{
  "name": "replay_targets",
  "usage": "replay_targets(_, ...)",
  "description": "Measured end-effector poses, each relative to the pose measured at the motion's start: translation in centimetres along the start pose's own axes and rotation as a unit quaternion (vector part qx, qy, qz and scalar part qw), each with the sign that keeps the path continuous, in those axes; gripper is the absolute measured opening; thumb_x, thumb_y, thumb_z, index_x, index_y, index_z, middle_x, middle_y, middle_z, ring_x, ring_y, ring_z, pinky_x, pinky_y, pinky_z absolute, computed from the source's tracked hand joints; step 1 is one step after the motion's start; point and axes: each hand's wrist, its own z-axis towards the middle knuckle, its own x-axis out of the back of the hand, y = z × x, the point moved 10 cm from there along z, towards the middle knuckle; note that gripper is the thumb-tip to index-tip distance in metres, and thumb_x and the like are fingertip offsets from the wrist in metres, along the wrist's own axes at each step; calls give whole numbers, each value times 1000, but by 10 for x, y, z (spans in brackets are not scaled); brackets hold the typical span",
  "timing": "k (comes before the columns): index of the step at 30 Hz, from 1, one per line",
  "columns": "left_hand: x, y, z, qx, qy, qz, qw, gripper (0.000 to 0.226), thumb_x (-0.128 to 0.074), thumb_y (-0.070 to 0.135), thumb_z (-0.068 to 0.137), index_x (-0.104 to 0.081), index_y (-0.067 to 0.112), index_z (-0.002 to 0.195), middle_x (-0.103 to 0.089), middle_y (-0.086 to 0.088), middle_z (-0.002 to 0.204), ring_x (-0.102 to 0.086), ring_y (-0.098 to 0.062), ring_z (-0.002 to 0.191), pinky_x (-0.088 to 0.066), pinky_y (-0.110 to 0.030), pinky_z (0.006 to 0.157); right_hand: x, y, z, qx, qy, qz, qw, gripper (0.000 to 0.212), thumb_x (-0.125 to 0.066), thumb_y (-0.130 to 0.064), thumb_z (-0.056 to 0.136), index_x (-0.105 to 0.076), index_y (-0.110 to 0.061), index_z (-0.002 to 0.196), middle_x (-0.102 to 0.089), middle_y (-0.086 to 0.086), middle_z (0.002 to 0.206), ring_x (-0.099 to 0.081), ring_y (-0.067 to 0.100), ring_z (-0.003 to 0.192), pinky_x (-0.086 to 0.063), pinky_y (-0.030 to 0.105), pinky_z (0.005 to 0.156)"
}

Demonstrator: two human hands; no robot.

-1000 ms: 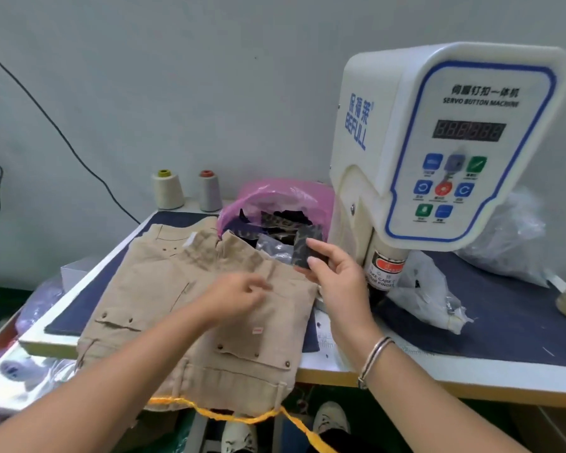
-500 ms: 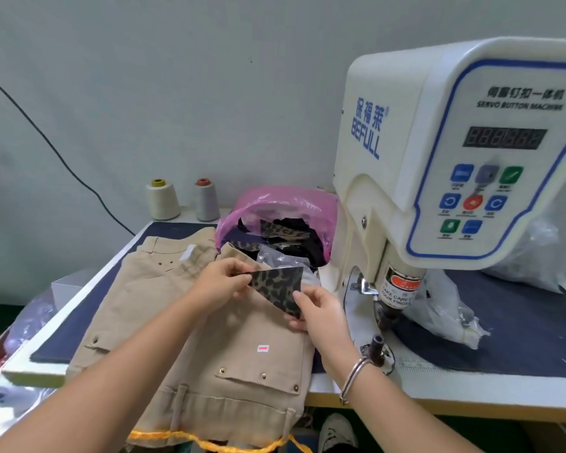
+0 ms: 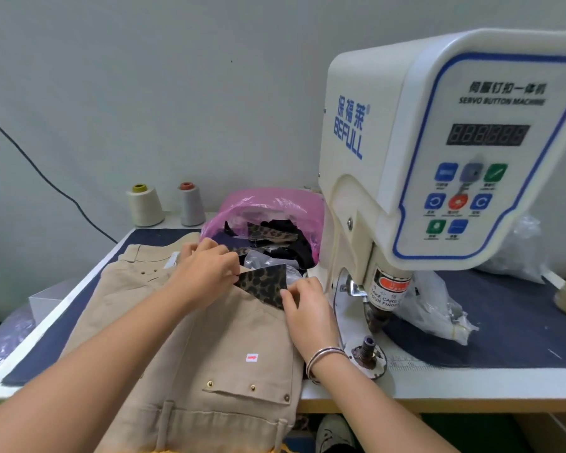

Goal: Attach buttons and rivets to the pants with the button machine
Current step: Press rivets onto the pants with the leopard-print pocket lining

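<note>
- beige cotton pants (image 3: 209,341): spread flat on the near left of the table (image 3: 471,387), waistband hanging over the front edge; brass rivets along a pocket flap near the front; a small white sticker with a red arrow (image 3: 252,357) on the cloth.
- leopard-print fabric scrap (image 3: 265,284): a dark patterned piece lying at the upper edge of the pants, held at both sides.
- left hand (image 3: 206,269): fingers curled, pinching the left edge of the scrap where it meets the pants.
- right hand (image 3: 306,305): thumb and fingertips pinching the lower right corner of the scrap; silver bangles (image 3: 324,358) on the wrist.
- white servo button machine with blue-trimmed control panel (image 3: 438,152): on the right of the table, just beside the pants; its dark lower die post (image 3: 368,349) stands on a round plate just right of the right wrist.
- pink plastic bag of dark fabric pieces (image 3: 268,204): behind the scrap, against the machine's left side.
- two thread cones, one cream (image 3: 144,206) and one grey (image 3: 192,206): upright at the back left corner, near the wall.
- clear plastic bags (image 3: 438,308): crumpled on the dark mat to the right of the machine's head.
- black cable (image 3: 46,178): running down the wall at left.
</note>
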Motion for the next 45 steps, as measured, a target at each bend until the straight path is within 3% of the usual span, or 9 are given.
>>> replay_targets(7,-7,0,8,-24,-53,21,998,15,-54,26,93,-50,31,79,-58,13,86,-53,-13,88,-20,-30,77,5,-8,0,26,23,8,999,15,-52,-36,95,-55,-22,89,-49,-9,100,-54,11,73,-46,30,67)
replay_targets(12,-5,-9,13,-16,-75,-3,997,12,-55,26,93,-52,31,82,-57,13,91,-49,-13,84,-24,-29,74,-2,-5,-1,26,-8,-26,999,29,-54,-43,91,-48,-25,112,-45,-10,115,-59,14,92,-50,32,74)
replay_targets(19,2,-20,8,3,-112,-1,994,14,-58,30,93,-50,34,83,-60,17,87,-51,-12,87,-24,-30,78,0,-21,1,85,-3,-67,994,12,-53,-37,91,-52,-25,91,-53,-8,102,-58,16,81,-48,33,74)
replay_targets(24,16,-25,4,17,-150,-62,987,15,-59,24,94,-59,30,107,-66,15,101,-54,-12,101,-35,-34,98,5,-20,4,69,-14,-144,987,23,-47,-41,93,-59,-25,81,-59,-8,93,-45,16,103,-30,31,90)
replay_targets(27,25,-21,-5,-3,-201,-49,978,12,-56,26,96,-66,32,98,-62,12,92,-52,-13,93,-34,-33,95,23,-36,-12,91,-5,-23,996,21,-54,-37,90,-55,-25,72,-54,-15,78,-39,7,97,-18,27,84)
replay_targets(30,48,-4,-20,11,-229,-327,917,19,-59,15,95,-66,26,82,-59,10,76,-52,-11,76,-42,-26,75,41,-43,-40,56,-74,225,970,29,-57,-28,89,-49,-11,67,-41,-7,60,-39,7,63,-35,25,71)
replay_targets(32,61,19,-32,-4,-244,-442,863,17,-59,11,95,-67,21,82,-58,10,72,-50,-6,68,-41,-16,63,54,-39,-63,37,-109,293,949,31,-58,-30,87,-47,-11,66,-37,-2,61,-36,11,59,-32,26,59)
replay_targets(41,-14,122,-75,-16,-276,-518,810,14,-50,5,98,-62,10,94,-59,17,70,-48,3,63,-36,-8,59,66,85,-127,-196,-168,294,920,23,-56,-17,91,-65,4,92,-67,21,90,-58,24,81,-42,34,79)
replay_targets(45,-36,137,-71,14,-227,-558,798,15,-51,8,98,-65,10,97,-61,15,72,-50,4,61,-36,-6,55,81,105,-123,-219,-161,277,922,25,-57,-19,91,-71,-13,72,-64,17,75,-55,17,73,-41,29,73)
